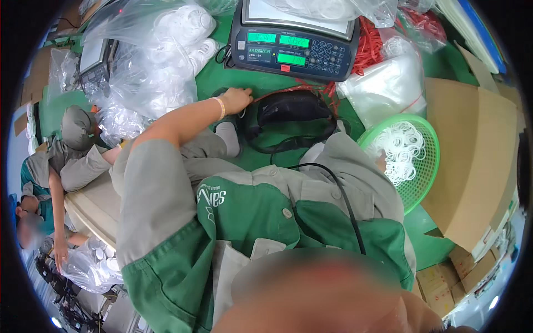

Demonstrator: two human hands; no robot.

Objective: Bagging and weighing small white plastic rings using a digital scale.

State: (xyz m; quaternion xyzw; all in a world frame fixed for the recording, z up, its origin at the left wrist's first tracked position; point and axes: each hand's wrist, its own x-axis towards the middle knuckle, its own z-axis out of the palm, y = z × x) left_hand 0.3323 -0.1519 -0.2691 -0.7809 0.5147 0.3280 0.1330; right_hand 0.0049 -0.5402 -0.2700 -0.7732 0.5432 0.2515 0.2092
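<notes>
My left hand is stretched out in front of the scale, palm down, with its fingers bent. A small pale thing shows under the fingers, too small to name. Beside it lies a black pouch with a strap and a thin red strip along its upper edge. My right hand is at the left side of a green mesh basket, touching the white rings heaped inside. The sleeve and rings hide most of its fingers.
A digital scale stands ahead on the green tabletop. Clear bags of white parts fill the left. Red strips and clear bags lie right of the scale, near a cardboard box. Another person sits at left.
</notes>
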